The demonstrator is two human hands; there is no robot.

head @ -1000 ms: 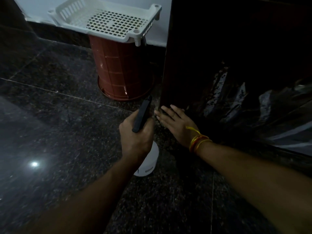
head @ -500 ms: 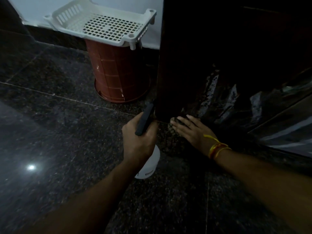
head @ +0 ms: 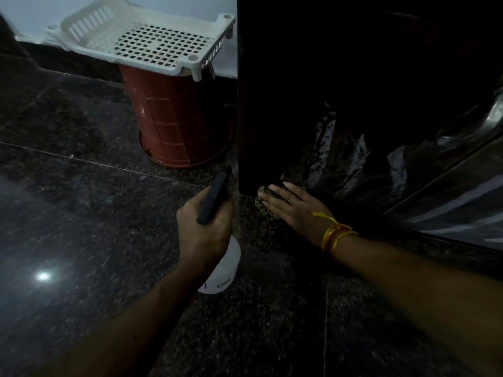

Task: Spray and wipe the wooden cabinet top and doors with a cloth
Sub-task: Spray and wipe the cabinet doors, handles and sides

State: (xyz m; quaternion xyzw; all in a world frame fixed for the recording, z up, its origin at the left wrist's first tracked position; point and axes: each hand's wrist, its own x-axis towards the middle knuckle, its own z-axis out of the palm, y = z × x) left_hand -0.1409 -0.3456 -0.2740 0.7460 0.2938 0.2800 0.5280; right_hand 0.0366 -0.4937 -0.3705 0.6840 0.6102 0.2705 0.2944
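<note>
**Wiping the bottom corner of the cabinet**

The right hand (head: 295,210) is pressing a dark cloth (head: 265,204) flat, fingers spread, against the bottom left edge of the wooden cabinet (head: 285,104), right where it is meeting the floor (head: 81,213). The left hand (head: 205,229) is gripping a white spray bottle (head: 224,270) with its fingers curled round the neck, just beside that corner. An upturned red bucket (head: 174,126) is sitting near the cabinet, carrying a white plastic tray (head: 152,42).

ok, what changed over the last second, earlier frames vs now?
The right hand slid the cloth rightward along the cabinet base, past its corner. The left hand kept its grip on the spray bottle, and the red bucket and white crate stayed put.
</note>
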